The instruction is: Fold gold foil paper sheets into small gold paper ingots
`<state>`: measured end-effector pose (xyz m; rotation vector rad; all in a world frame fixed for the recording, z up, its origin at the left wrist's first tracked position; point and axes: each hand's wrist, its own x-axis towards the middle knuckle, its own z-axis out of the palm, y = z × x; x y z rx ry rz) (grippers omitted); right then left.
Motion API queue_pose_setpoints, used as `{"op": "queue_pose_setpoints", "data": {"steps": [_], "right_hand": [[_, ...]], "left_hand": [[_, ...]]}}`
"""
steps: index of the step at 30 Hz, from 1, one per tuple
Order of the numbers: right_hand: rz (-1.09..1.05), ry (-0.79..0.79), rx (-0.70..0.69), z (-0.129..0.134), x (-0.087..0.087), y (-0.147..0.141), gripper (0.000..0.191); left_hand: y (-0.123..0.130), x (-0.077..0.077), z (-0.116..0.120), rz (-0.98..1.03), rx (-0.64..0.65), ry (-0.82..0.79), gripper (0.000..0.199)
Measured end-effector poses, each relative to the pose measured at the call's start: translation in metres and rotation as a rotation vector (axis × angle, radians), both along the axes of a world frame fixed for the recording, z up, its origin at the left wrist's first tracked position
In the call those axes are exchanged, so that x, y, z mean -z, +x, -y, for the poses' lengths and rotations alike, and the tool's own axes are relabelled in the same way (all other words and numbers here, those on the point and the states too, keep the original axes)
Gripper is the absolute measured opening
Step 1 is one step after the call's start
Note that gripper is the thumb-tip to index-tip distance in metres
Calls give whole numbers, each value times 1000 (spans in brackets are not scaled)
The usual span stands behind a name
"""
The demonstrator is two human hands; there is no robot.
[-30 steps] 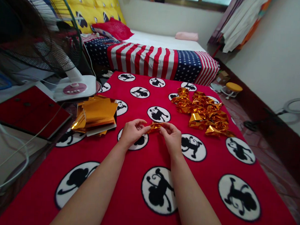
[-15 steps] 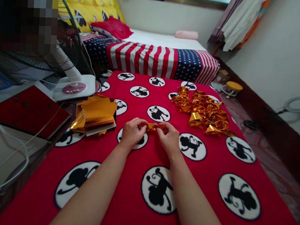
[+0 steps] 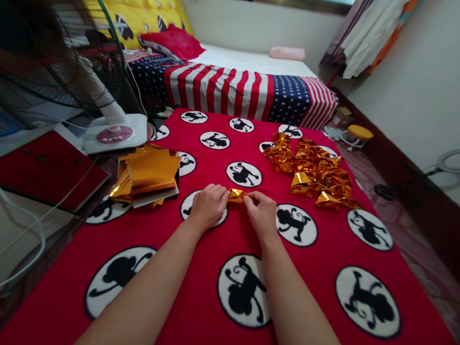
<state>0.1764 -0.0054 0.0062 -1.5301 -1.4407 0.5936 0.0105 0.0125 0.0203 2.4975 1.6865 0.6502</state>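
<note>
Between my two hands is a small folded piece of gold foil paper [image 3: 236, 195], shiny and boat-like in shape. My left hand [image 3: 209, 206] pinches its left end, and that hand's fingertips are partly hidden behind the knuckles. At the opposite end, my right hand [image 3: 262, 212] grips the foil between thumb and fingers. To the left lies a loose stack of flat gold foil sheets [image 3: 152, 169], with some white paper edges showing. Several folded gold foil pieces [image 3: 316, 168] are heaped to the right.
A red cloth [image 3: 170, 312] with white circles and black monkey figures covers the work surface. The electric fan [image 3: 117, 129] stands at the left beside a dark red panel [image 3: 43, 164]. Behind is a bed [image 3: 226, 88]; a yellow-topped stool [image 3: 359, 132] sits at right.
My left hand has rolled so that its knuckles face up more. The gold foil between the hands shows a wider, brighter face. Both piles stay where they were.
</note>
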Motion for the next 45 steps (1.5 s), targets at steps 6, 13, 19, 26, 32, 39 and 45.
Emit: {"op": "queue_pose_setpoints", "data": {"steps": [6,13,19,26,32,39,45], "right_hand": [[34,16,-31,0,0,1,22],[11,24,-18,2,-2,-1,21],[-45,3,-37,2,-1,-1,22],[-74,-1,-47,2,0,-2,22],[-91,-21,-37,1,-2,-2,22],[-88,-10,-35,1,-1,-2,23],[-99,-13,-43,0,1,0,22]], "left_hand": [[3,2,2,60,-66,-4,31],[4,3,2,49,-80,-11,31],[3,1,2,54,-94,-9,30],[3,-1,3,61,-92,-19,31],[3,-2,3,63,-89,-26,31],[3,-2,3,52,-78,-25,31],[0,-3,2,37,-51,-27,32]]}}
